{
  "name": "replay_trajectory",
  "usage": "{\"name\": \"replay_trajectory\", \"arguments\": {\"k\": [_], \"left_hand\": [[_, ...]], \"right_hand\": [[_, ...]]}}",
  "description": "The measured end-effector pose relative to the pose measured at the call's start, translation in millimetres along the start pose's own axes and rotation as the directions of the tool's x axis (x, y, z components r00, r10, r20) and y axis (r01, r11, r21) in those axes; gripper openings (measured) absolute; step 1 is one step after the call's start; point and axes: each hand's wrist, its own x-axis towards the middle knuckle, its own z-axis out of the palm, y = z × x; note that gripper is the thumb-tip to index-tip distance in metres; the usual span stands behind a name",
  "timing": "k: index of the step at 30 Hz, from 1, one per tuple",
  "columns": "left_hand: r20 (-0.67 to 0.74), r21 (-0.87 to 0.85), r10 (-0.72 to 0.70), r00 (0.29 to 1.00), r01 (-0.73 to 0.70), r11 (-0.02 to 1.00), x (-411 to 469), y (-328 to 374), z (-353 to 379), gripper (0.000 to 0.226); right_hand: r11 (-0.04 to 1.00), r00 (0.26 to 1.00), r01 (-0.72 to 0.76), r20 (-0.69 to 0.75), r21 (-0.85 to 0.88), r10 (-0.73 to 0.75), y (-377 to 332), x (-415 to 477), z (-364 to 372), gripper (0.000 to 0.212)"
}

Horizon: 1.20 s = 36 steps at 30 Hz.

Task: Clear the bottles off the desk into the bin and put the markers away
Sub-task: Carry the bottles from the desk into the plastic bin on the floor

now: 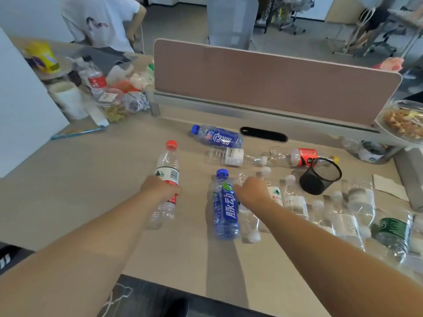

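Several plastic bottles lie scattered on the wooden desk (91, 179). My left hand (161, 191) grips a clear bottle with a red cap (168, 165) round its middle. My right hand (251, 191) lies over a clear bottle (249, 223) right beside a blue bottle (225, 211), fingers bent down; whether it grips is hidden. Another blue bottle (217, 136) lies farther back, with a clear bottle (231, 156) and a red-labelled one (304, 156) near it. More clear bottles (357, 202) lie at the right. No marker or bin shows.
A black mesh pen cup (320, 177) leans among the bottles. A pink divider panel (274, 83) closes off the back of the desk. Jars, cups and snacks (96, 88) crowd the back left. A bowl of food (405, 122) sits at the right. A person (100, 21) stands beyond.
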Motion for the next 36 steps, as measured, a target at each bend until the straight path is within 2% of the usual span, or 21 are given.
{"name": "replay_trajectory", "arguments": {"k": [2,4,5,8,11,15,17,19,22,24,26,28,30,33,34,36], "left_hand": [[-0.034,0.039,-0.001,0.999,0.002,0.999,-0.8,2.8,-20.8,0.047],[-0.048,0.059,0.003,0.999,0.000,0.998,4.2,0.9,-40.3,0.048],[-0.044,0.079,0.005,0.999,-0.002,0.997,7.4,-0.1,-48.3,0.048],[-0.027,0.111,0.013,1.000,-0.010,0.994,18.5,1.1,-62.9,0.046],[0.022,0.125,0.052,0.998,-0.055,0.991,26.8,18.0,-62.3,0.048],[0.139,0.094,0.162,0.977,-0.176,0.980,23.5,67.5,-29.8,0.058],[0.234,0.091,0.250,0.940,-0.277,0.956,6.0,101.8,4.6,0.054],[0.340,0.083,0.330,0.880,-0.378,0.922,-24.8,133.4,48.7,0.055],[0.528,0.027,0.421,0.737,-0.511,0.859,-98.8,159.3,126.9,0.057],[0.653,-0.023,0.446,0.612,-0.573,0.819,-162.5,155.4,175.2,0.053],[0.767,-0.056,0.436,0.471,-0.627,0.777,-231.9,133.9,214.4,0.052],[0.856,-0.045,0.382,0.348,-0.686,0.726,-299.0,97.2,245.0,0.059],[0.924,-0.031,0.300,0.237,-0.735,0.678,-358.6,50.8,269.3,0.055],[0.983,-0.004,0.154,0.104,-0.817,0.577,-439.2,-26.7,290.9,0.059],[0.992,0.015,0.095,0.082,-0.829,0.559,-462.5,-51.6,296.2,0.067],[0.998,0.057,-0.013,0.058,-0.852,0.521,-503.6,-100.8,307.9,0.075]], "right_hand": [[0.997,0.993,-0.022,0.115,-0.072,0.030,-8.8,0.9,41.3,0.033],[0.995,0.986,-0.069,0.147,-0.074,0.079,-9.1,-4.7,85.7,0.067],[0.995,0.989,-0.092,0.117,-0.036,0.095,-8.7,-11.7,102.2,0.082],[0.998,0.996,-0.065,0.066,-0.008,0.065,-16.6,-17.8,128.9,0.086],[0.976,0.989,-0.119,0.104,0.184,0.101,-24.1,-19.5,116.1,0.086],[0.968,0.992,-0.064,-0.095,0.242,0.089,-9.0,-27.1,59.9,0.094],[0.966,0.970,-0.040,-0.220,0.256,0.098,14.5,-38.5,21.6,0.095],[0.959,0.921,-0.069,-0.353,0.274,0.167,47.7,-61.6,-18.7,0.093],[0.900,0.769,-0.170,-0.517,0.402,0.376,117.6,-119.4,-60.4,0.087],[0.810,0.630,-0.239,-0.549,0.536,0.549,167.1,-175.0,-70.2,0.085],[0.686,0.469,-0.309,-0.522,0.659,0.713,218.2,-239.9,-62.3,0.083],[0.509,0.295,-0.411,-0.418,0.756,0.859,264.4,-313.2,-40.0,0.084],[0.282,0.124,-0.474,-0.254,0.834,0.959,302.3,-384.6,-3.5,0.085],[-0.050,-0.129,-0.346,0.005,0.937,0.992,332.1,-477.2,58.9,0.066],[-0.131,-0.181,-0.300,0.078,0.945,0.980,341.2,-499.5,81.2,0.062],[-0.262,-0.249,-0.235,0.202,0.936,0.947,357.0,-531.8,122.8,0.068]]}}
